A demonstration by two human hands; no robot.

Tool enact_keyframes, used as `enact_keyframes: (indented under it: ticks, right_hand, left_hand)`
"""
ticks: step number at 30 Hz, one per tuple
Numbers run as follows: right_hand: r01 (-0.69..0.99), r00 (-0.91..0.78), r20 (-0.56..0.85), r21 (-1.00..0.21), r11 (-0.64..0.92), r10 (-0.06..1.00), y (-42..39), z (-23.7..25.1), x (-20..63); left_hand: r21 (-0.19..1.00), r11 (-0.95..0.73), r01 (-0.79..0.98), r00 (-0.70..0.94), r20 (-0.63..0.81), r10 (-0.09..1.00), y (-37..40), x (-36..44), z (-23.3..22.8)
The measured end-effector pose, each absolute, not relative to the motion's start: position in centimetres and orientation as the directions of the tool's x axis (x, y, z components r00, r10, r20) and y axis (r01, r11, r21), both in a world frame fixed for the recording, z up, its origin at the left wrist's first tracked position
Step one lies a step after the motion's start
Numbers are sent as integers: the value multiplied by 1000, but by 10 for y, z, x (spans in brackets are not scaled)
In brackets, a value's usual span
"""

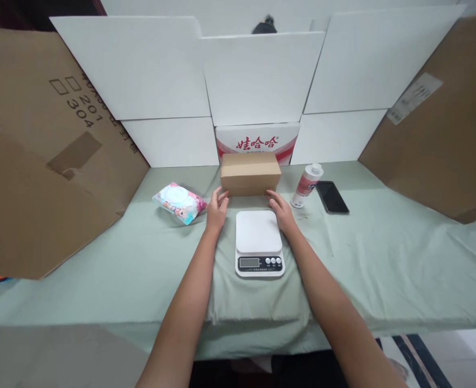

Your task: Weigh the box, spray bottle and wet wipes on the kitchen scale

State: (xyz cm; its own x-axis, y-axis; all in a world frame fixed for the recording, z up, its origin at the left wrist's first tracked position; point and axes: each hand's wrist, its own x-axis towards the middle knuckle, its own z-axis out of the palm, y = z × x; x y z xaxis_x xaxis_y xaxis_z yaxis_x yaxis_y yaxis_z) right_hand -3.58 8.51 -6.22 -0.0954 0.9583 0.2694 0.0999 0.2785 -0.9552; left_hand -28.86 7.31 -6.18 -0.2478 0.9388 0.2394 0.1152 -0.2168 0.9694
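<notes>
A closed brown cardboard box (248, 175) lies lengthwise at the back of the table. My left hand (217, 209) is at its near left corner, fingers loosely apart and the fingertips at the lower edge. At the near right corner is my right hand (280, 209), fingers stretched forward and seemingly touching the box. Neither hand is wrapped round it. Between my forearms sits a white kitchen scale (259, 234) with a flat square platform; its small display and buttons face me.
Left of the box lies a colourful pack of wipes (180, 202). To the right are a white-and-pink bottle (306, 185), tilted in the view, and a black phone (332, 197). White panels (262, 78) and large cardboard sheets (47, 161) enclose the green-clothed table (383, 258).
</notes>
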Motion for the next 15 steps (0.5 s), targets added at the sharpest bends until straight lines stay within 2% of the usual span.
enact_keyframes:
  ticks: [4, 6, 7, 9, 11, 12, 13, 15]
  right_hand:
    - [97, -93, 242, -963, 251, 966, 81, -52, -36]
    - [142, -19, 373, -917, 372, 928, 72, -41, -34]
    - [208, 54, 481, -863, 461, 875, 66, -35, -32]
    - [414, 236, 684, -713, 565, 690, 57, -24, -25]
    - [587, 404, 757, -645, 489, 514, 56, -19, -14]
    - [624, 467, 741, -662, 415, 482, 60, -20, -7]
    - [629, 504, 702, -697, 343, 503, 65, -23, 0]
    - [603, 481, 595, -758, 249, 644, 77, -33, 12]
  left_hand:
    - [975, -202, 96, -119, 213, 970, 77, -287, -66]
    - [971, -195, 138, -77, 207, 975, 79, -287, -67]
    - [967, -189, 169, -64, 202, 977, 79, -288, -67]
    - [958, -174, 227, -55, 191, 980, 78, -289, -65]
    - [949, -168, 266, -57, 190, 980, 75, -290, -62]
    - [944, -172, 282, -59, 196, 979, 74, -290, -59]
    - [938, -179, 298, -61, 205, 977, 72, -289, -57]
    - [927, -191, 321, -58, 221, 974, 69, -288, -53]
